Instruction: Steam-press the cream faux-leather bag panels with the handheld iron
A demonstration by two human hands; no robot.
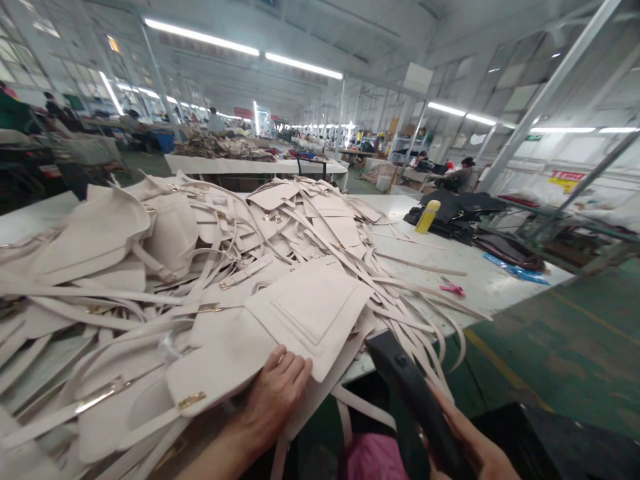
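My left hand [283,387] is closed on the near edge of a cream handbag [310,307], its fingers curled over the leather. The bag lies tilted, with a stitched rectangular panel facing up, and a flap with a gold clasp [192,400] spreads to its left. In my right hand [467,430] is a black handheld tool [405,373] with a blunt, squared head; its exact kind I cannot make out. The tool's head points up and left, just right of the bag's corner and apart from it. My right fingers are partly hidden behind the handle.
A large heap of cream bags and straps [320,213] covers much of the table [480,293]. Pink-handled scissors [453,288], a yellow bottle [428,217] and black bags [465,210] are on the right. Straps hang over the near edge. People sit at work farther back.
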